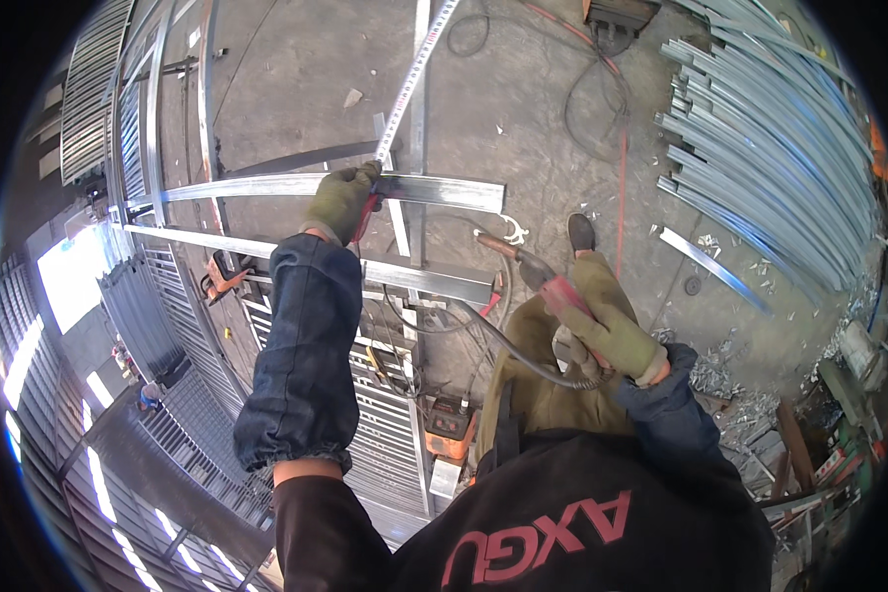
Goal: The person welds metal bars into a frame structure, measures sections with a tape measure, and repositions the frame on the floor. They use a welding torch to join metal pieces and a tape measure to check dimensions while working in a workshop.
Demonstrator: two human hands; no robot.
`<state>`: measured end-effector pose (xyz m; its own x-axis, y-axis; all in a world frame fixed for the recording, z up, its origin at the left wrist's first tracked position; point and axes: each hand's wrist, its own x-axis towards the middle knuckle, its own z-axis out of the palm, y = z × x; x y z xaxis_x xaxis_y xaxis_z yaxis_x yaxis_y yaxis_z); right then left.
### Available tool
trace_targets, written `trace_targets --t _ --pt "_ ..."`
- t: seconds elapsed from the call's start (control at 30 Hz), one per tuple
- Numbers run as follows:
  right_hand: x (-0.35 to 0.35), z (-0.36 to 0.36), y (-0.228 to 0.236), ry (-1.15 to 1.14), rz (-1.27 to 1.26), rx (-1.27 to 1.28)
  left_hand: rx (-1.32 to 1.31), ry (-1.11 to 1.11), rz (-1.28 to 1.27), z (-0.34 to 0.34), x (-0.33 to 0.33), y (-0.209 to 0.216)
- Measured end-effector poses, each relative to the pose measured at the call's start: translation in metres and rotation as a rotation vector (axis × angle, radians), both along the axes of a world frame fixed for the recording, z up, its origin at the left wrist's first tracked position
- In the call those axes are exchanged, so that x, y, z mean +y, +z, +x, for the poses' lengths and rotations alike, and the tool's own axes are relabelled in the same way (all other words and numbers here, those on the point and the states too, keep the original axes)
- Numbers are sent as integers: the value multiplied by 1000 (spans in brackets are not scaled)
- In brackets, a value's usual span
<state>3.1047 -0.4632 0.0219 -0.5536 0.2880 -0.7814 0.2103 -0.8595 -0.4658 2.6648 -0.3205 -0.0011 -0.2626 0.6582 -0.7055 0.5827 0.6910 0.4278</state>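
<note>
My gloved left hand [340, 202] is closed around a tape measure, whose red part shows under the fingers. Its white blade [414, 77] runs out from the hand toward the far edge. The hand sits over a shiny metal tube [444, 191] lying across the frame. In my gloved right hand [610, 331] is a welding torch [560, 292] with a red handle and a copper-coloured nozzle pointing left. Its dark cable [523, 360] loops back to the left. A second metal tube [424, 278] lies nearer me, roughly alongside the first.
Many metal bars [760, 158] are stacked at the far right, with a loose strip [710, 264] beside them. Cables cross the concrete floor. An orange-and-black box [451, 429] stands among slatted metal frames near my left. Scrap shavings [725, 375] litter the right side.
</note>
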Motion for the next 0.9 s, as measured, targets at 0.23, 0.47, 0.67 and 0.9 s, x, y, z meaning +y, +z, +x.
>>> trace_targets --t 0.23,0.47,0.67,0.9 --pt "-39 15 8 -111 57 145 118 4 -59 5 4 -6" --pt "-103 -8 -28 -198 221 -85 30 -61 7 -7 6 -26" --pt "-138 -93 -50 -399 214 20 -113 58 49 -11 6 -20" --pt "-122 -147 -34 -728 -212 298 -175 123 -3 2 12 -7"
